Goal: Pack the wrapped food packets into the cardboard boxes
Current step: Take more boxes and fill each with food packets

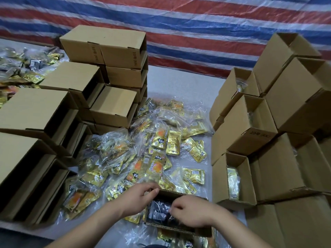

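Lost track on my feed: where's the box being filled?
Head view, bottom centre: the open cardboard box sits under both hands, right of the gold packet pile.

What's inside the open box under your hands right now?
A clear-wrapped packet with dark contents lies in the open box. The right hand covers part of the inside; the left hand is at its rim.
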